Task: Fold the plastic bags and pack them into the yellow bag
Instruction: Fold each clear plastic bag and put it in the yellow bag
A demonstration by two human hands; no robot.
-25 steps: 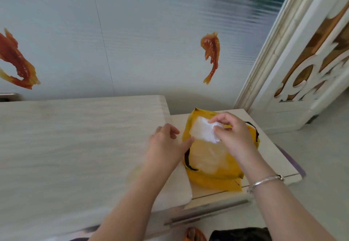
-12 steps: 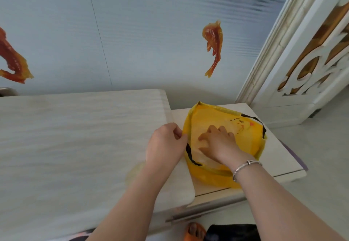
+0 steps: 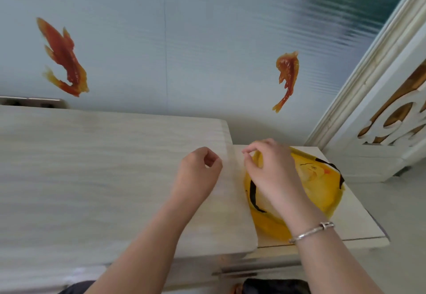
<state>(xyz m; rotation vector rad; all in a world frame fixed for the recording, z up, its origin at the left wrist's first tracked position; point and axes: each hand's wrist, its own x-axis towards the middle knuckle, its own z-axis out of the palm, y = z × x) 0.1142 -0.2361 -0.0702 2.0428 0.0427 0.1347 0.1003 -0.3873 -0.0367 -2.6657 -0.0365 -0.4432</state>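
The yellow bag [image 3: 322, 187], with black handles and a printed duck, lies open on a low side table [image 3: 362, 222]. Pale folded plastic [image 3: 264, 198] shows inside it near the left wall, mostly hidden by my right arm. My right hand [image 3: 269, 169] reaches over the bag, its thumb and forefinger pinched together at the bag's far left rim. On the higher tabletop just left of the bag is my left hand [image 3: 198, 171]. Its fingers are loosely curled and it holds nothing.
A wide pale wood-grain tabletop [image 3: 92, 178] stretches to the left, a step above the side table. A light blue wall with red fish stickers [image 3: 287, 77] stands behind. A white carved door panel [image 3: 396, 114] is at the right.
My right hand put the white folded plastic into the bag, pressed it down, then rose to the far left rim. My left hand let go of the bag's edge and shifted left.
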